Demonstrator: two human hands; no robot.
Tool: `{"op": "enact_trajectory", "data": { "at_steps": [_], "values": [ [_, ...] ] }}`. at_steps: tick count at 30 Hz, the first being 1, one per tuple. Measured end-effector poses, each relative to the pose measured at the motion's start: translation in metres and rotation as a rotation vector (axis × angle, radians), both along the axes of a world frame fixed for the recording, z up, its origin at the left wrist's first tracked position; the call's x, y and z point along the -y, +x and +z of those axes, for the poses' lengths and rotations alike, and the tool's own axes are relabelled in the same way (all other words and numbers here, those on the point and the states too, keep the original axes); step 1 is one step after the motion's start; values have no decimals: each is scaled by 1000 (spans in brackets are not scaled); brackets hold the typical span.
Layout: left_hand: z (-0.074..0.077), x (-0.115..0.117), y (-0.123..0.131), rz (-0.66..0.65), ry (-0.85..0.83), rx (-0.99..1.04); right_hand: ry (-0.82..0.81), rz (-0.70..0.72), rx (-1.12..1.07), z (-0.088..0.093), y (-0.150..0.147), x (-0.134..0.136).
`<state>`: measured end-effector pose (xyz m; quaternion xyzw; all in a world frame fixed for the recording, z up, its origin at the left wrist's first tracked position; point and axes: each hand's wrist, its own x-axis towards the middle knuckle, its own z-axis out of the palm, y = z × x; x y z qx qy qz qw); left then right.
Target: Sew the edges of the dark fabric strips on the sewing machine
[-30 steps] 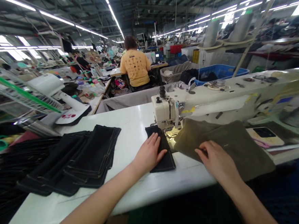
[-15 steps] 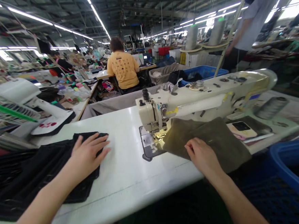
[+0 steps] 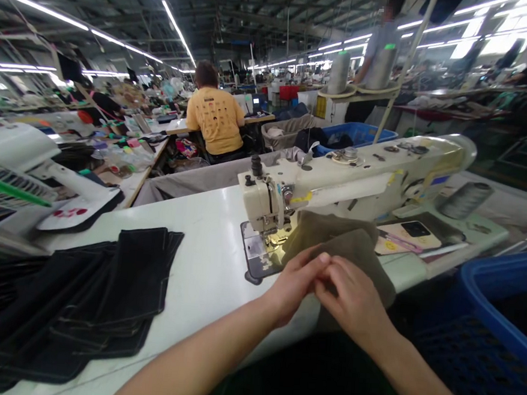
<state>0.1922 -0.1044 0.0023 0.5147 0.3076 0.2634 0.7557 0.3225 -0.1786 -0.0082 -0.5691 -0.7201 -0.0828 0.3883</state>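
Note:
Close together at the table's front edge, my left hand [image 3: 294, 285] and my right hand [image 3: 353, 295] are both closed, fingertips meeting at the near edge of an olive-green cloth [image 3: 360, 240]. The pinched bit of cloth is mostly hidden by the fingers. The cloth lies bunched beside the needle area of a cream sewing machine [image 3: 269, 204], whose lamp lights the metal plate [image 3: 255, 245]. To the left, a fanned stack of dark fabric pieces [image 3: 138, 273] with light stitching rests on the white table [image 3: 204, 265], away from both hands.
A white fan-like device [image 3: 80, 206] stands at the left. Right of the machine are a grey thread cone [image 3: 466, 199] and a phone [image 3: 414, 229]. A blue basket [image 3: 476, 314] stands at the right. A person in a yellow shirt [image 3: 217, 119] sits ahead.
My left hand has left the dark stack and moved right to join my right hand at the olive cloth. The cloth's right part has been drawn in and folded up.

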Motion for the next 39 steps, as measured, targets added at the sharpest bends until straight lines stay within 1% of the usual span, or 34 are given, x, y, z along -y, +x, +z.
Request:
{"op": "enact_trajectory", "data": {
  "at_steps": [1,2,4,7,9,11,13,14,16,17,18,19,21,22,24,25,27,28,29,30,31,32,34,35,36,37,38,39],
  "values": [
    [1,0,3,47,-2,17,4,52,8,1,-3,2],
    [2,-1,2,84,10,16,11,75,-3,0,-3,4],
    [5,-5,-12,140,42,-31,11,33,-82,-4,2,4],
    [11,-14,-54,244,41,-121,-19,-85,-227,-13,13,2],
    [14,-23,-89,327,-2,-188,-42,-84,-258,-18,16,0],
    [12,-32,-123,384,-26,-292,-55,-21,-246,-21,11,0],
    [7,-41,-153,449,20,-409,-80,86,-213,-23,-1,2],
    [4,-45,-165,490,77,-473,-106,154,-186,-24,-8,4],
    [-3,-51,-184,567,244,-594,-180,296,-89,-27,-21,8],
    [-6,-54,-191,588,333,-644,-219,345,-28,-30,-26,9],
    [-9,-55,-196,594,414,-683,-251,356,25,-34,-28,10],
    [-11,-56,-199,589,481,-713,-273,324,66,-39,-27,9],
    [-13,-57,-202,563,579,-764,-291,174,108,-51,-13,3],
    [-14,-57,-202,549,615,-788,-294,95,120,-56,0,-2],
    [-17,-58,-200,525,671,-833,-312,63,185,-62,34,-16],
    [-18,-59,-198,515,690,-851,-315,58,210,-62,52,-25],
    [-22,-62,-194,503,717,-878,-290,30,240,-56,80,-40],
    [-24,-63,-191,507,734,-893,-261,17,251,-51,87,-45],
    [-25,-64,-189,520,762,-912,-236,-4,250,-45,88,-49],
    [-26,-64,-186,537,807,-935,-207,-8,235,-39,82,-49],
    [-26,-62,-184,557,875,-960,-183,18,211,-32,71,-47],
    [-25,-59,-182,577,965,-988,-166,76,172,-27,55,-41],
    [-20,-47,-177,582,1184,-1034,-201,257,127,-23,17,-25],
    [-16,-38,-175,543,1281,-1042,-285,376,153,-24,-2,-16],
    [-12,-28,-174,465,1348,-1034,-348,479,195,-27,-18,-7],
    [-9,-16,-172,350,1378,-1014,-380,536,232,-32,-30,0],
    [-6,-4,-172,200,1375,-991,-389,566,270,-37,-38,6],
    [-5,9,-172,38,1358,-973,-391,567,295,-41,-42,10]
  ]
}}
